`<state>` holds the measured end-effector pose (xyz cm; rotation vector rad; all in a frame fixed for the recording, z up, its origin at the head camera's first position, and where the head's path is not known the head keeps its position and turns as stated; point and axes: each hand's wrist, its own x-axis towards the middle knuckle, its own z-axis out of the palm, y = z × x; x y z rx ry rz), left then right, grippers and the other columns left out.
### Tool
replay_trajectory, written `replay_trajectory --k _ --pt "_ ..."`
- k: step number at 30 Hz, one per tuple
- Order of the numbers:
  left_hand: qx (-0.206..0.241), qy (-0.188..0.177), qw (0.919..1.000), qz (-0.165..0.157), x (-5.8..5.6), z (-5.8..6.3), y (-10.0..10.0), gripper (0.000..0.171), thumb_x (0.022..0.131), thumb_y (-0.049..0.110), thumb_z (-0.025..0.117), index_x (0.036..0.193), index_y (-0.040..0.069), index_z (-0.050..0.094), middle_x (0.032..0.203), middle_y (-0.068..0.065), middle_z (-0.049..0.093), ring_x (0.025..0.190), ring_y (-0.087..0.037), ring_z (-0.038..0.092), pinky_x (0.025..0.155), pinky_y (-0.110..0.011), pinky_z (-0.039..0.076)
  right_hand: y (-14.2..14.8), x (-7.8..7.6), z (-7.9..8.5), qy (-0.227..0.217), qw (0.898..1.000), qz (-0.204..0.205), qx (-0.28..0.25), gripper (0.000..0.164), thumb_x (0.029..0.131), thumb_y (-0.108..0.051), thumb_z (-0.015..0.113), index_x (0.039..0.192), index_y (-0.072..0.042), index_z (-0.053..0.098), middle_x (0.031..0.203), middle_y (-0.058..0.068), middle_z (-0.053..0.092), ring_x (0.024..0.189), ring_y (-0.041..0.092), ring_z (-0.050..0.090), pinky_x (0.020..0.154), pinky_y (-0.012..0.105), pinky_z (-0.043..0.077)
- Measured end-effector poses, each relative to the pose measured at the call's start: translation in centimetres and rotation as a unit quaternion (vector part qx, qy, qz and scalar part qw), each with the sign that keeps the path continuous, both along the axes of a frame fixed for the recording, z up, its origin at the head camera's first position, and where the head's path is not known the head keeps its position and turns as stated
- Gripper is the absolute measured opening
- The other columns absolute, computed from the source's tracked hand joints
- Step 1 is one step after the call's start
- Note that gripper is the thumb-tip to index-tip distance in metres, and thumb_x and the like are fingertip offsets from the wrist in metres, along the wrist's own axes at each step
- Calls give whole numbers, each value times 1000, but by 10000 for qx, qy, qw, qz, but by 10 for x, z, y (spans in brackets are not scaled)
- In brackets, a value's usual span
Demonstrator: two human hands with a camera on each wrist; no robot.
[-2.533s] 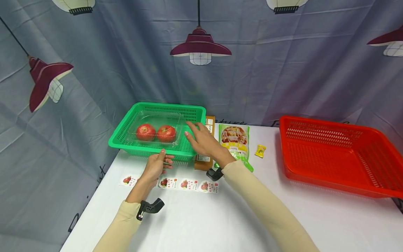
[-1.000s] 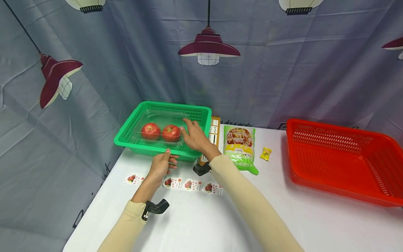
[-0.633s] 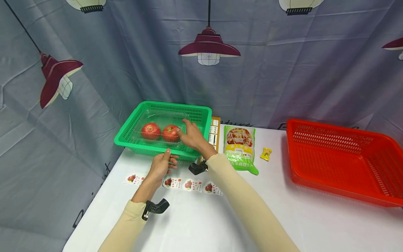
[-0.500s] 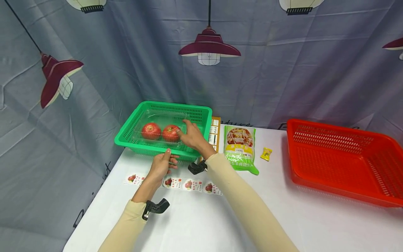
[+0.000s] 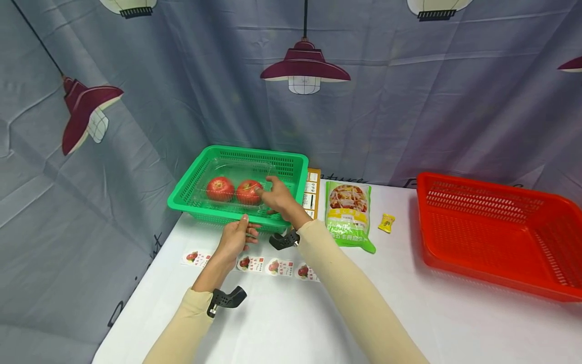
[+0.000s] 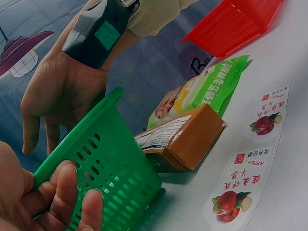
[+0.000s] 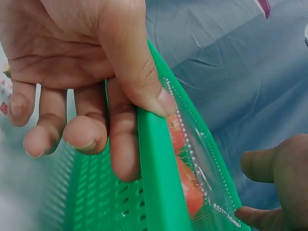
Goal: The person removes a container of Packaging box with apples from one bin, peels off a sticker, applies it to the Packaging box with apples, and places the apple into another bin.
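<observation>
My left hand (image 5: 235, 237) pinches the near rim of a green basket (image 5: 210, 220), thumb over the rim and fingers against its outside wall. Inside, two red apples (image 5: 220, 189) sit in a clear plastic tray (image 5: 235, 165). My right hand (image 5: 281, 198) reaches over the basket's right end, beside the tray; its fingers hang downward in the left wrist view. In the right wrist view, the left hand (image 7: 110, 72) grips the rim, and one finger of the right hand (image 7: 276, 185) is right at the tray's corner.
Right of the basket lie a brown box (image 5: 311, 194), a green food bag (image 5: 349, 215) and a small yellow packet (image 5: 386, 223). Several apple labels (image 5: 279, 267) lie in front. A large red basket (image 5: 477, 237) stands at the right; a grey curtain (image 5: 364, 126) hangs behind.
The right hand has moved left and inward, from near the basket's right rim to the tray's right end. My left hand keeps its hold on the near rim. The head view has shifted slightly.
</observation>
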<state>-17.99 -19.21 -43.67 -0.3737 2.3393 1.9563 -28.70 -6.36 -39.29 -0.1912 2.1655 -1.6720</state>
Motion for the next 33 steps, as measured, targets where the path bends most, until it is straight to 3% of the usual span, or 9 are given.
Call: replay_trajectory --k 11,17,26,33 --pt "68 19 10000 60 0 0 -1 55 108 40 33 101 -3 66 78 -3 62 72 -18 63 61 -32 40 -8 2 -5 -93 9985 -394 -375 55 100 -20 59 150 -12 37 149 22 34 119 39 54 85 49 53" --pt "100 0 9999 37 1 0 0 58 107 43 34 103 -5 66 79 -4 62 73 -19 63 62 -33 42 -10 -1 -10 -352 9964 -493 -602 54 98 -15 59 149 -15 41 140 19 44 115 35 57 88 49 51" --pt "70 -9 9999 97 1 0 2 54 108 40 32 99 0 66 79 -5 63 71 -18 63 63 -34 41 -11 -6 -15 -586 9944 -527 -705 54 98 -14 59 149 -22 42 122 20 53 99 48 60 81 53 53" --pt "86 24 9999 89 1 -3 1 55 108 42 33 99 -1 66 79 -5 63 72 -18 63 62 -32 40 -14 -9 -17 -532 9943 -599 -700 53 98 -11 60 148 -22 44 128 22 49 102 45 59 80 57 52"
